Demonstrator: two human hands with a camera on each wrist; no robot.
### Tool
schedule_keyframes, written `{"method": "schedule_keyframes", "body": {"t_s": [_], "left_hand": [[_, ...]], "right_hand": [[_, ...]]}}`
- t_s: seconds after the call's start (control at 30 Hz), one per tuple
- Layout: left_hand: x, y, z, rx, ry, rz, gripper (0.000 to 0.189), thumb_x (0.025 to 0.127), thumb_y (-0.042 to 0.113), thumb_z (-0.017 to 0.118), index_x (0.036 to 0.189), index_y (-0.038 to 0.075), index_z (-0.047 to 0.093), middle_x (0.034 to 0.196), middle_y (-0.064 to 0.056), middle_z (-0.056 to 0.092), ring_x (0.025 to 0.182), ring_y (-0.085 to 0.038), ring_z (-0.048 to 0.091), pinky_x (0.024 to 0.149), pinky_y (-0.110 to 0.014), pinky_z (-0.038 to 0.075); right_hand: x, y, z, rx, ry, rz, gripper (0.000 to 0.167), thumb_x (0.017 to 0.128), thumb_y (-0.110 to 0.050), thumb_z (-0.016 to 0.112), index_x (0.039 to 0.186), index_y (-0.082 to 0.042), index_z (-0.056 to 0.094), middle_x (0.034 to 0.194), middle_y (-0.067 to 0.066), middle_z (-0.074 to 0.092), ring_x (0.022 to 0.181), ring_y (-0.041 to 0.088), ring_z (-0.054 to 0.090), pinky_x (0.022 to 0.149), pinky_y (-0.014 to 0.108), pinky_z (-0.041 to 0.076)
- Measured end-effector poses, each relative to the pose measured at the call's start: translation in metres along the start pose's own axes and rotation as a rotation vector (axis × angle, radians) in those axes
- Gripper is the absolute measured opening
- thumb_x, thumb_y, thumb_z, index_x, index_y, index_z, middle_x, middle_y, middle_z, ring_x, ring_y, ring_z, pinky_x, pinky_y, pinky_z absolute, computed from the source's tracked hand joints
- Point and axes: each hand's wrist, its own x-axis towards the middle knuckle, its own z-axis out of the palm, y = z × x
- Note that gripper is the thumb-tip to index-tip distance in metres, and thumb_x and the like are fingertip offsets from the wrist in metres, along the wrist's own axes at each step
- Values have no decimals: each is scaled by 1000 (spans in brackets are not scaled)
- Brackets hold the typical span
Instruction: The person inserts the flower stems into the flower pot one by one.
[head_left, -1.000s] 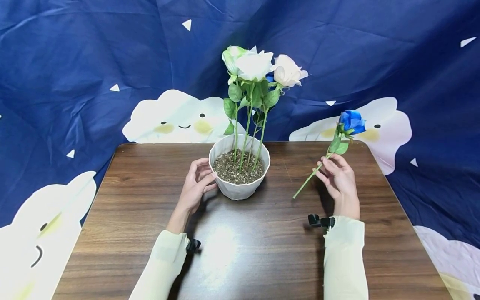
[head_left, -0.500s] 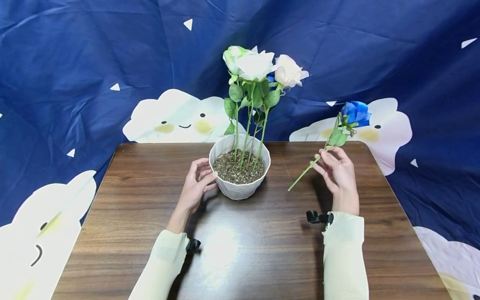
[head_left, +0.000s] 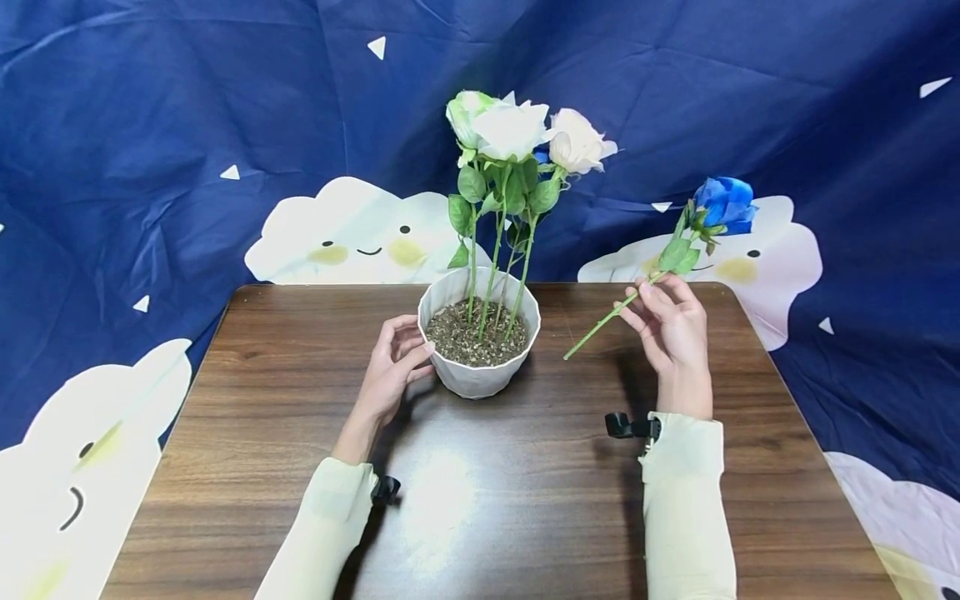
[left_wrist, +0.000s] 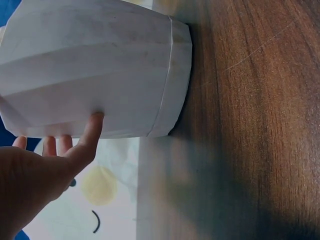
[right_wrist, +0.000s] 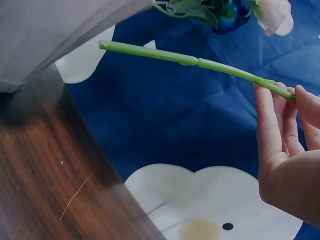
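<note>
A white faceted flowerpot filled with soil stands on the table, with several artificial roses upright in it. My left hand holds the pot's left side, thumb toward the front and fingers farther back. In the left wrist view, the thumb presses against the pot's wall. To the right of the pot, my right hand pinches a blue rose by its green stem. The bloom tilts up and right; the cut stem end points down-left toward the pot, apart from it.
White roses and a pale pink rose rise above the pot, with a bit of blue bloom behind them. The brown wooden table ends at a dark blue cloud-print cloth behind it.
My right hand has moved up and slightly left, away from me, raising the blue rose and bringing its stem end nearer the pot. My left hand and the pot have stayed still.
</note>
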Motion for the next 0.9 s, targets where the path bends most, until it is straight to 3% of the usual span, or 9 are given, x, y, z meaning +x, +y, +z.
{"method": "schedule_keyframes", "body": {"t_s": [0.27, 0.53, 0.73, 0.9], "left_hand": [[1, 2, 0, 11, -3, 5, 54, 94, 4, 64, 141, 6, 39, 134, -19, 47, 111, -20, 52, 97, -64, 49], [0, 1, 0, 11, -11, 8, 53, 95, 4, 64, 141, 5, 38, 135, -19, 47, 112, -21, 52, 97, -66, 48], [0, 2, 0, 8, -9, 8, 54, 95, 4, 64, 142, 5, 38, 135, -19, 47, 112, -21, 52, 98, -66, 48], [0, 2, 0, 7, -12, 7, 54, 95, 3, 63, 142, 5, 38, 135, -19, 46, 113, -21, 52, 98, -66, 47]], "right_hand": [[2, -1, 21, 27, -39, -54, 11, 93, 14, 61, 99, 4, 62, 89, 19, 71, 78, 29, 70, 71, 45, 63], [-2, -3, 47, 108, -88, -59, 12, 95, 15, 57, 100, 4, 61, 89, 21, 70, 77, 31, 69, 66, 44, 64], [-3, 2, 67, 106, -111, -102, 13, 93, 17, 59, 97, 4, 61, 89, 21, 70, 78, 31, 70, 61, 40, 63], [-4, 10, 78, 32, -103, -102, 14, 92, 16, 60, 95, 2, 61, 89, 20, 70, 79, 30, 72, 60, 37, 63]]}}
